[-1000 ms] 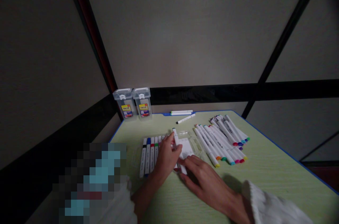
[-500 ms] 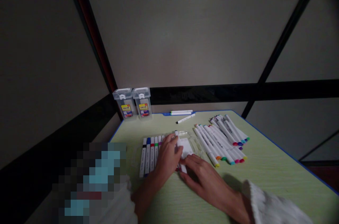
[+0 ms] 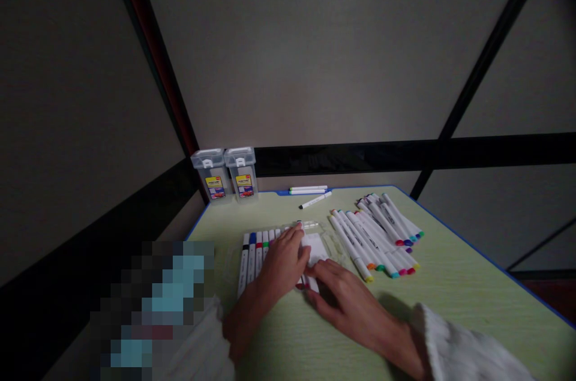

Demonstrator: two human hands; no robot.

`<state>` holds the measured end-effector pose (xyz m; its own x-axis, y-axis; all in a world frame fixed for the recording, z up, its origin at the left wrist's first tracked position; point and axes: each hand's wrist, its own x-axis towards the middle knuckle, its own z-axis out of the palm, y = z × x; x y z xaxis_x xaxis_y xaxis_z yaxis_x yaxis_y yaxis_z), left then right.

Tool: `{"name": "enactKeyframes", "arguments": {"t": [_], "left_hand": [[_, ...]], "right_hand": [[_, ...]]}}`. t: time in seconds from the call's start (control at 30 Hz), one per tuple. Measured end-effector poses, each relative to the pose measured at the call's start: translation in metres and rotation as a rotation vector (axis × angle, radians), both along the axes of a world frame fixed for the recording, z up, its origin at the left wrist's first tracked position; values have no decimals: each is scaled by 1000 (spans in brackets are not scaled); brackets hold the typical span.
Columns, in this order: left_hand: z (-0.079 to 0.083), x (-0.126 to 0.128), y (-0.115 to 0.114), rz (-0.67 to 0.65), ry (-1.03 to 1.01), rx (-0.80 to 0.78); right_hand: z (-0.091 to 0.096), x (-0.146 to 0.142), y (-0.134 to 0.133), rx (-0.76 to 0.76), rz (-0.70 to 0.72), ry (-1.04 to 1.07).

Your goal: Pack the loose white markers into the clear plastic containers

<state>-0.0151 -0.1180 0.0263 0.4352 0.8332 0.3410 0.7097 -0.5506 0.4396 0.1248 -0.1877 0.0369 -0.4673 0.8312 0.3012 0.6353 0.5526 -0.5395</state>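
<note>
Row of white-barrelled markers with coloured caps: lies side by side near the middle of the green tabletop, toward its left edge. The black, blue, red and green caps point at the far edge. The row's right part runs under the left hand.
Left hand: rests palm down on the right end of the row, fingers bent. A marker tip shows just past the fingertips, but it cannot be told whether the fingers pinch it.
Right hand: lies flat and unclenched, holding nothing. Its fingertips touch the near end of the white card, just beside the left hand.
White card: sits right of the row inside a clear plastic tray, whose outline is faint in the dim light.
Hidden: the markers beneath the left hand, and the near ends of those by the right fingertips.
Cut off: the white knitted sleeve leaves at the bottom edge, and a pixelated patch covers the near left corner.
Loose heap of colour-capped markers: fans out right of the tray, apart from both hands.
Far left corner: two clear lidded boxes with yellow labels stand upright, touching.
Far edge: thin white pens lie along it.
</note>
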Motion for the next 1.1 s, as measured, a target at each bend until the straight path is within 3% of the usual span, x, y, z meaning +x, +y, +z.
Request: {"name": "enactKeyframes", "arguments": {"t": [1.1], "left_hand": [[-6,-6,4,1,70,3]], "right_hand": [[0,5,3,-24,53,-58]]}}
